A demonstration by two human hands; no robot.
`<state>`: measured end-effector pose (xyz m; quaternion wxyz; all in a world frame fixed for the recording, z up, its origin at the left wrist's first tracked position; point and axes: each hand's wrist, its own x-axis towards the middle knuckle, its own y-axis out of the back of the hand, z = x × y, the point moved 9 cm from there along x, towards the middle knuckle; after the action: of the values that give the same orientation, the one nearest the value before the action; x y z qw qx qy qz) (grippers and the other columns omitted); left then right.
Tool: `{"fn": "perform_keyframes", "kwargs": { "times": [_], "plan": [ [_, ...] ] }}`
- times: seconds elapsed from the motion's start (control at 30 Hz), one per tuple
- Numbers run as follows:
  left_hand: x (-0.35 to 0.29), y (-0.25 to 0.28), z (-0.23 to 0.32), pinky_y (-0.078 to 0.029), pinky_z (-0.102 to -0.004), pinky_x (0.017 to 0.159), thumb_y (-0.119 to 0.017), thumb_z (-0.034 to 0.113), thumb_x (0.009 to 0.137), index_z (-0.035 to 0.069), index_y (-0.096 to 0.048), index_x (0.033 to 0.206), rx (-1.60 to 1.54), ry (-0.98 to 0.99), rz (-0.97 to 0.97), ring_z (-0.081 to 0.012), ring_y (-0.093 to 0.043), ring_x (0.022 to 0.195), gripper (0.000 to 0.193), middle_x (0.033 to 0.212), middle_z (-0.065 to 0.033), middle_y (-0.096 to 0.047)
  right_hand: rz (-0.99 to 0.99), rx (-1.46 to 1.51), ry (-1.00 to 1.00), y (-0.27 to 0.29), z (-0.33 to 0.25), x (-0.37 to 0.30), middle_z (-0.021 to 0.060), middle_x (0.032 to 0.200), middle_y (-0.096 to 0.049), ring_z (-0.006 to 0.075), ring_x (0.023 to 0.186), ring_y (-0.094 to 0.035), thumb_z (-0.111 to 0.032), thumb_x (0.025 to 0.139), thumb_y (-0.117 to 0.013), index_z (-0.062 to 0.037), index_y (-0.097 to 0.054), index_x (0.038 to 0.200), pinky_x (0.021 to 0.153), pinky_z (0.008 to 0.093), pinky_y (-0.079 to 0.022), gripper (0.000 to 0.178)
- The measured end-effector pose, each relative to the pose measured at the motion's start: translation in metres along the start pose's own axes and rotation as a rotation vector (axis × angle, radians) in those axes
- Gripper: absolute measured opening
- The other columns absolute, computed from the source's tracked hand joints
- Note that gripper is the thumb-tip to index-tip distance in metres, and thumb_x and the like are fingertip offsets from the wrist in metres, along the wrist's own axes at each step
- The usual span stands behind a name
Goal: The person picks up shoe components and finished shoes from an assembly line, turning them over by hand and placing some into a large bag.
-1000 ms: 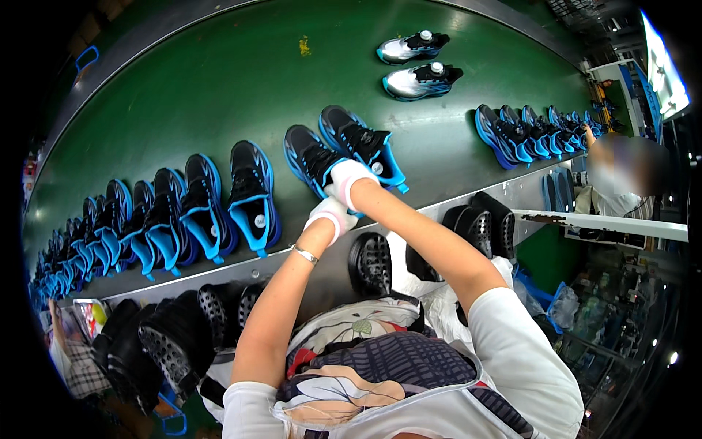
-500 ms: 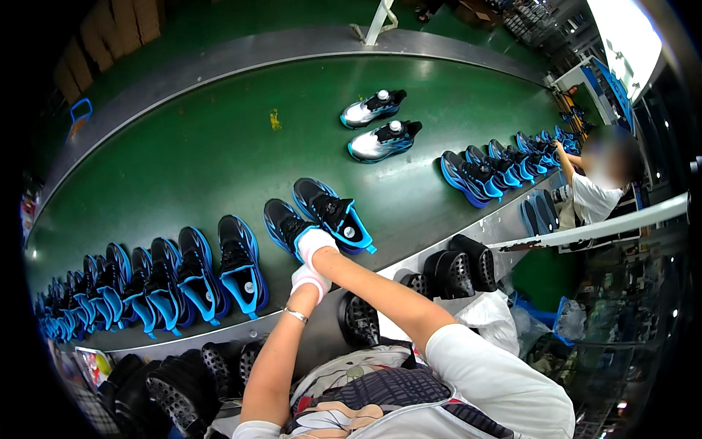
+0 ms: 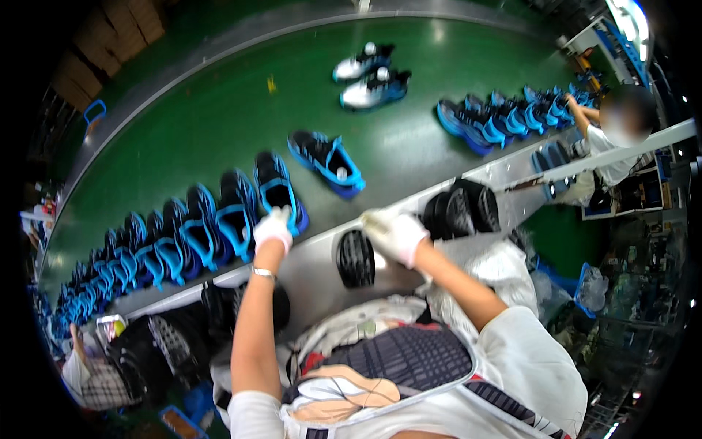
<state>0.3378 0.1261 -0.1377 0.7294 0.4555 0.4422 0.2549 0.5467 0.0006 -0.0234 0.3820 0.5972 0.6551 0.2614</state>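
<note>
My left hand (image 3: 273, 228), in a white glove, is at the heel of a black and blue sneaker (image 3: 274, 179) and its fingers are closed on the heel edge. That sneaker stands at the right end of a long row of matching sneakers (image 3: 235, 208). Another sneaker (image 3: 329, 162) lies turned a little to the right, apart from the row. My right hand (image 3: 395, 234), also gloved, hovers at the table's near edge, its fingers stretched leftward and slightly blurred. Just left of it is a black studded piece (image 3: 356, 260); whether they touch I cannot tell.
Two silver and black shoes (image 3: 373, 89) stand farther back on the green table (image 3: 183, 139). At the right, a co-worker (image 3: 610, 135) reaches to another row of sneakers (image 3: 475, 124). Black shoe-shaped pieces (image 3: 468, 208) lie along the near ledge beside white plastic (image 3: 490, 274).
My hands have parted: the right has come off the sneaker toward the right, while the left stays at its heel. That sneaker now sits closer to the row. The view has tilted.
</note>
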Motion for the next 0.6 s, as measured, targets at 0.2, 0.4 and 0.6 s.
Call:
{"fn": "perform_keyframes", "kwargs": {
  "times": [0.2, 0.4, 0.6],
  "plan": [
    [-0.040, 0.045, 0.052, -0.050, -0.0437, 0.091, -0.072, 0.015, 0.075, 0.017, -0.050, 0.136, 0.012, -0.022, 0.232, -0.0354, -0.055, 0.112, 0.065, 0.128, -0.0093, -0.055, 0.301, 0.045, -0.203, 0.073, 0.083, -0.088, 0.0154, 0.094, -0.068, 0.0345, 0.089, -0.065, -0.021, 0.090, -0.060, -0.0077, -0.069, 0.099, 0.079, 0.0410, -0.052, 0.018],
    [-0.072, 0.040, 0.105, -0.047, -0.0403, 0.096, -0.068, 0.023, 0.081, 0.011, -0.059, 0.127, -0.243, -0.140, 0.408, -0.0323, -0.054, 0.113, 0.048, 0.124, -0.0110, -0.058, 0.035, -0.062, -0.287, 0.037, 0.098, -0.116, 0.0109, 0.096, -0.065, 0.0312, 0.094, -0.064, -0.033, 0.084, -0.067, -0.0111, -0.069, 0.101, 0.084, 0.0407, -0.051, 0.027],
    [-0.081, 0.008, 0.142, -0.047, -0.0417, 0.095, -0.066, 0.023, 0.083, 0.009, -0.059, 0.126, -0.314, -0.192, 0.247, -0.0350, -0.055, 0.110, 0.046, 0.124, -0.0144, -0.057, 0.012, -0.132, -0.168, 0.008, 0.106, -0.135, 0.0144, 0.110, -0.060, 0.0333, 0.103, -0.060, -0.033, 0.074, -0.075, -0.0090, -0.061, 0.111, 0.090, 0.0414, -0.049, 0.046]
  ]
}}
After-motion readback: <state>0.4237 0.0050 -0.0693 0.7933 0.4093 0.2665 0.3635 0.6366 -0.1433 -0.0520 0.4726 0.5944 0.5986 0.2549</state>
